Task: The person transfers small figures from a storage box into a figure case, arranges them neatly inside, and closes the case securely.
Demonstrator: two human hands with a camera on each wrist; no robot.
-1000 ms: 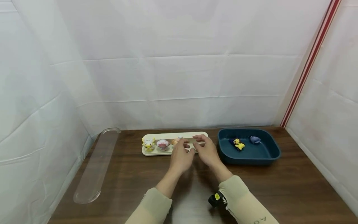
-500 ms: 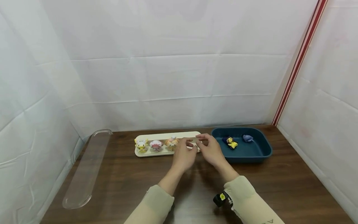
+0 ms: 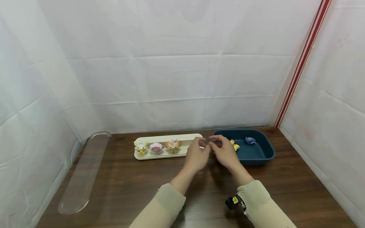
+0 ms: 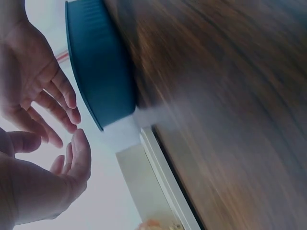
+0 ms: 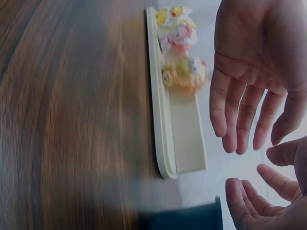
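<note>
My left hand (image 3: pixel 197 155) hovers beside the right end of a cream tray (image 3: pixel 159 138), fingers loosely bent and holding nothing. Facing it, my right hand (image 3: pixel 225 152) overlaps the near-left corner of a dark teal bin (image 3: pixel 256 161) in the head view, also holding nothing. The two hands' fingertips almost meet. On the tray stand a yellow-and-white figurine (image 3: pixel 141 148), a pink-and-white figurine (image 3: pixel 156 148) and an orange figurine (image 3: pixel 173 146); its right part is bare in the right wrist view. Inside the bin lie a yellow figurine (image 3: pixel 235 145), partly hidden by my right hand, and a bluish-purple figurine (image 3: pixel 250 140).
A long clear plastic cover (image 3: pixel 85 174) with rounded ends lies on the left of the brown wooden table (image 3: pixel 137 190). White cloth walls (image 3: pixel 171 79) close off the back and both sides. A small black device (image 3: pixel 232 202) is strapped at my right sleeve.
Both hands have moved right from over the tray's right part toward the bin, uncovering the orange figurine. The head view has swung slightly to the right.
</note>
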